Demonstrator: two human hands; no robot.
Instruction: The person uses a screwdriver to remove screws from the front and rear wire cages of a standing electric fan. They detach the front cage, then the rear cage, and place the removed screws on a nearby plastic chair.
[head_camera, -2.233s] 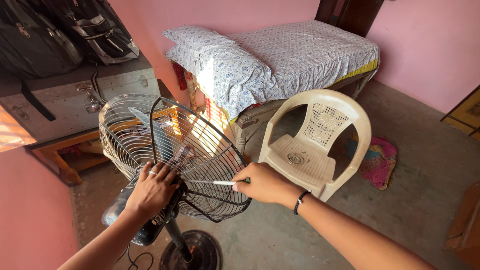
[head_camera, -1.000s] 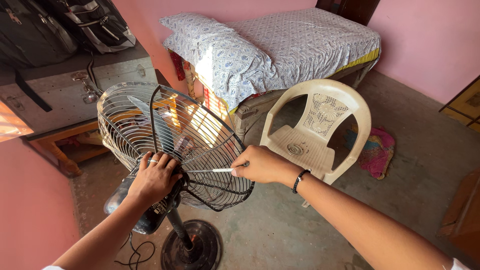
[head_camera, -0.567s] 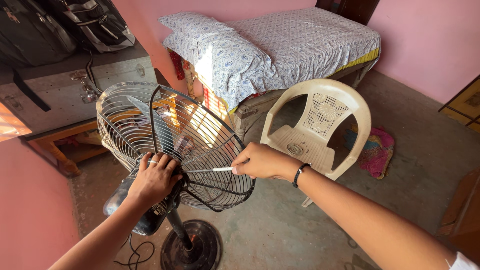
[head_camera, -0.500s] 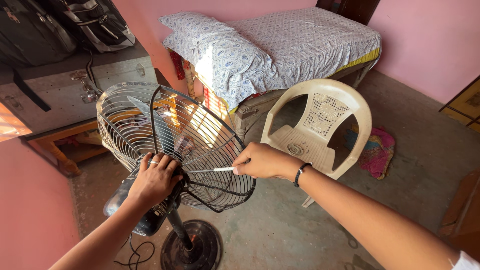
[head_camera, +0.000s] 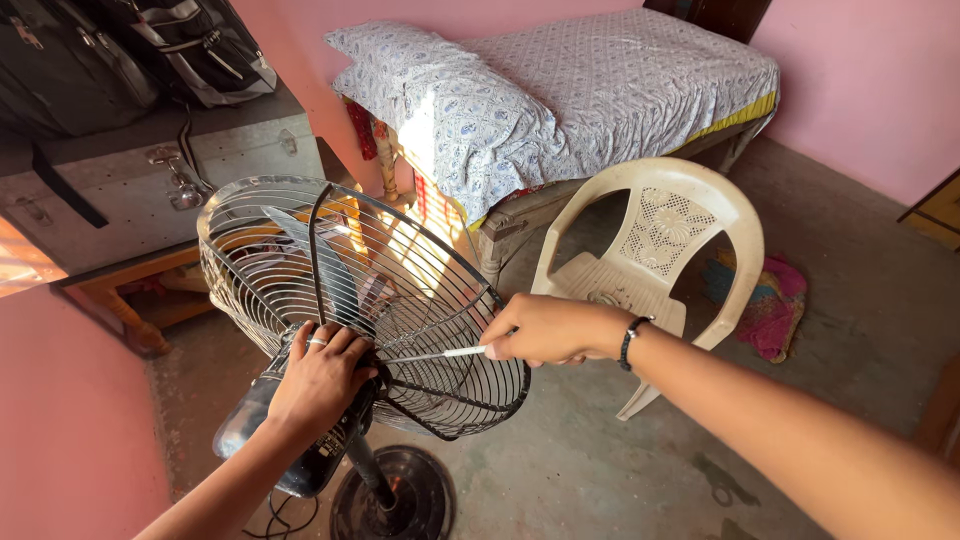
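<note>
Metal wire makes up the round guard (head_camera: 400, 300) of the pedestal fan (head_camera: 330, 440), and this is the thing we work on. It stands on the floor (head_camera: 600, 470), near the front leg of the bed (head_camera: 620, 90) and beside the cream plastic chair (head_camera: 650, 260).

Our left hand (head_camera: 322, 378) lies closed over the back of the guard, at the place where the wires meet the black motor housing (head_camera: 290, 455); the fingers (head_camera: 330, 345) curl around the hub and grip it.

Our right hand (head_camera: 545, 328) is pinched shut on the handle end of a thin screwdriver (head_camera: 440, 353) with a white collar. The long axis of this tool runs almost level, from the right hand toward the left one, and its tip points into the centre of the guard, just beside the left fingers. We cannot tell if the tip touches a screw, because the wires hide that spot.

So the hub lies to the left of the right hand, along the line of the shaft, and the left hand is the nearer one, already on it. The guard is tilted, its open face turned up and toward the bed.
</note>
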